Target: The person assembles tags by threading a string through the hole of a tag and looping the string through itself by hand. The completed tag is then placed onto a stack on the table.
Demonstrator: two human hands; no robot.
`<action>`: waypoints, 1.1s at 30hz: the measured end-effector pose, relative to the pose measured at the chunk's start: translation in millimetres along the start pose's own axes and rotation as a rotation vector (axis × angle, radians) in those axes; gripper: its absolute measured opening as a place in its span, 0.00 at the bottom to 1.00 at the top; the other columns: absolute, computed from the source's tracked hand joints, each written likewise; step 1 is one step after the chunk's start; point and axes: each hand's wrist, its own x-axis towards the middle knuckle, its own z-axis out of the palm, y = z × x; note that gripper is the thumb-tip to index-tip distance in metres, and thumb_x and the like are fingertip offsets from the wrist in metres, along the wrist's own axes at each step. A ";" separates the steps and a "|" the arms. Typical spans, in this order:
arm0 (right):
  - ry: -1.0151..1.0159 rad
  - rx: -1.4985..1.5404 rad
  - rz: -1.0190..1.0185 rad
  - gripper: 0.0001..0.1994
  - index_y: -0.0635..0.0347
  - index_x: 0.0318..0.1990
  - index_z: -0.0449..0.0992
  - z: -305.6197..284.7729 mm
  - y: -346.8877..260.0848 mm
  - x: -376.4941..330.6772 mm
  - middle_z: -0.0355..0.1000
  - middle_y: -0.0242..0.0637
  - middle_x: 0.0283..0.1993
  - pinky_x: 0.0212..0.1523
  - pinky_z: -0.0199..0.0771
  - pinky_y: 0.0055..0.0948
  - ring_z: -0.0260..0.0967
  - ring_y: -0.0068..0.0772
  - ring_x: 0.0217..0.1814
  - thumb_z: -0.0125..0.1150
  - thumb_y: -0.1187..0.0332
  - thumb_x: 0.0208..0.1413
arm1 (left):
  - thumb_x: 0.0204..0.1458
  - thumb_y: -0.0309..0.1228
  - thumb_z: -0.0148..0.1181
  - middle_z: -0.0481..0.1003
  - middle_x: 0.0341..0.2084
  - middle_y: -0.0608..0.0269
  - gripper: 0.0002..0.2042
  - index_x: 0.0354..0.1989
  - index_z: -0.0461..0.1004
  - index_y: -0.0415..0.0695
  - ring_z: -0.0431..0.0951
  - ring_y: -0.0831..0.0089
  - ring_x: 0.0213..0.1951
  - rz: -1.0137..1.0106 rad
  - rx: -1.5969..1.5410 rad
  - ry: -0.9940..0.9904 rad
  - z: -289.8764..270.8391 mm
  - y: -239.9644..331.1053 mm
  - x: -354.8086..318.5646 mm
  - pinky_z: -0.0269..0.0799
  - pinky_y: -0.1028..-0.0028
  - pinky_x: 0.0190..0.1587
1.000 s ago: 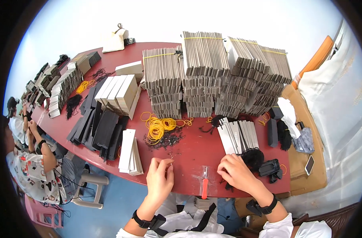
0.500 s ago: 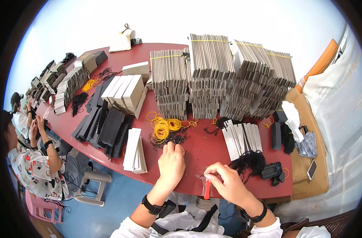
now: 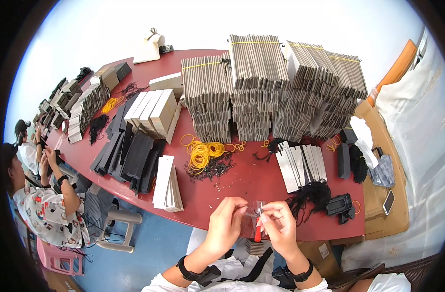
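My right hand (image 3: 280,225) pinches a small red-handled tool (image 3: 258,231), its red end pointing down toward me; its exact kind is not clear. Just left of it, my left hand (image 3: 224,225) has its thumb and forefinger closed at the edge of a thin clear piece of plastic (image 3: 254,208), which spans the gap between both hands. Both hands hover over the front edge of the red table. Beyond them lie black scraps (image 3: 210,168) and a heap of yellow elastic bands (image 3: 203,155). White tags (image 3: 300,165) with black cords (image 3: 307,197) sit to the right.
Tall stacks of grey boards (image 3: 256,87) line the back of the red table (image 3: 193,194). Left are black strips (image 3: 134,165), white boxes (image 3: 151,112) and white cards (image 3: 166,187). A phone (image 3: 388,202) rests on cardboard at right. Another person (image 3: 52,209) sits at left.
My left hand has come off the black scraps and moved toward me and right, beside the right hand. It now pinches the clear plastic. The view has shifted slightly.
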 end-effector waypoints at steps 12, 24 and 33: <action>0.048 -0.005 -0.041 0.11 0.65 0.46 0.66 4.5 2.9 0.0 0.71 0.34 0.32 0.31 0.68 0.17 0.68 0.16 0.32 0.51 0.82 0.56 | 0.50 0.17 0.60 0.75 0.32 0.56 0.09 0.39 0.70 0.36 0.79 0.67 0.34 0.041 0.112 0.003 1.5 0.7 -14.4 0.75 0.74 0.37; 0.062 -0.056 0.028 0.07 0.62 0.44 0.67 5.1 8.7 3.3 0.72 0.33 0.29 0.26 0.65 0.14 0.68 0.15 0.27 0.55 0.77 0.58 | 0.48 0.17 0.60 0.74 0.32 0.53 0.10 0.38 0.69 0.38 0.76 0.57 0.33 0.080 0.047 0.021 6.8 -2.8 -19.1 0.72 0.67 0.35; 0.036 -0.025 0.082 0.05 0.64 0.40 0.68 -0.1 16.8 2.0 0.73 0.33 0.31 0.27 0.68 0.15 0.70 0.17 0.30 0.55 0.73 0.60 | 0.53 0.20 0.59 0.77 0.32 0.61 0.06 0.38 0.71 0.38 0.78 0.77 0.36 -0.252 -0.385 0.051 13.4 -6.1 -24.2 0.75 0.76 0.38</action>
